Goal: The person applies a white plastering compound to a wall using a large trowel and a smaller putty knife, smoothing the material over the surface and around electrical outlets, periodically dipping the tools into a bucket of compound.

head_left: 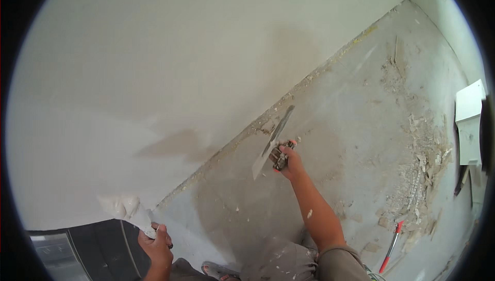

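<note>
My left hand (157, 245) is closed round the handle of a putty knife (138, 219). A lump of white putty (119, 206) covers its blade, close to the pale wall. Out in front, my right hand (290, 161) grips a plastering trowel (275, 139) by its handle, which is crusted with dried material. The trowel's long, thin blade is held nearly edge-on to me, apart from the putty knife. It appears over the floor near the foot of the wall (170, 64); whether it touches anything I cannot tell.
Debris and flakes (420, 172) lie on the dusty floor (356, 141) at the right, beside a red-handled tool (392, 246). A white box-like object (470, 123) stands at the far right. Dark panels (100, 247) are at lower left. My sandalled foot (220, 270) shows below.
</note>
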Demonstrator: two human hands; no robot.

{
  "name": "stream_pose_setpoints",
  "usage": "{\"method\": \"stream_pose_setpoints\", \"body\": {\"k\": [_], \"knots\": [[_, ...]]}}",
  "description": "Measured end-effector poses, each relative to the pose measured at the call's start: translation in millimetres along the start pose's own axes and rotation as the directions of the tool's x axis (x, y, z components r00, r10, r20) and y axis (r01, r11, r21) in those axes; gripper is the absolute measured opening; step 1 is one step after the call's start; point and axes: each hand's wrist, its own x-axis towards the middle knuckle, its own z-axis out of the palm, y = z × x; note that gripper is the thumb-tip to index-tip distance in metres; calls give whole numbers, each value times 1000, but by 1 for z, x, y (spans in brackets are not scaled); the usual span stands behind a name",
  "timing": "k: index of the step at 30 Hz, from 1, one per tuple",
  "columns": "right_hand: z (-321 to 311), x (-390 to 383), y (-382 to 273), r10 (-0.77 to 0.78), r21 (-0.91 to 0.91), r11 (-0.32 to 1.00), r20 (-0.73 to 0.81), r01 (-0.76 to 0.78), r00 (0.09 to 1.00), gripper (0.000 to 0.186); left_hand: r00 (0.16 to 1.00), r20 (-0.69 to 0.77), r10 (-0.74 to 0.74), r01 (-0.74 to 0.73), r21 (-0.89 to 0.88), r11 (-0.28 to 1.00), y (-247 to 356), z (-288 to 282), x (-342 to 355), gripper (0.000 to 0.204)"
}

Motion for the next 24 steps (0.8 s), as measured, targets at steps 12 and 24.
{"method": "stream_pose_setpoints", "body": {"k": [12, 24], "knots": [[1, 106, 10, -236, 255, 929, -146, 267, 961, 25, 995, -63, -79, 92, 255, 962, 24, -4, -40, 30], [40, 105, 7, -309, 237, 912, -144, 336, 940, 29, 995, -48, -89, 97, 220, 971, 18, -19, -40, 16]]}}
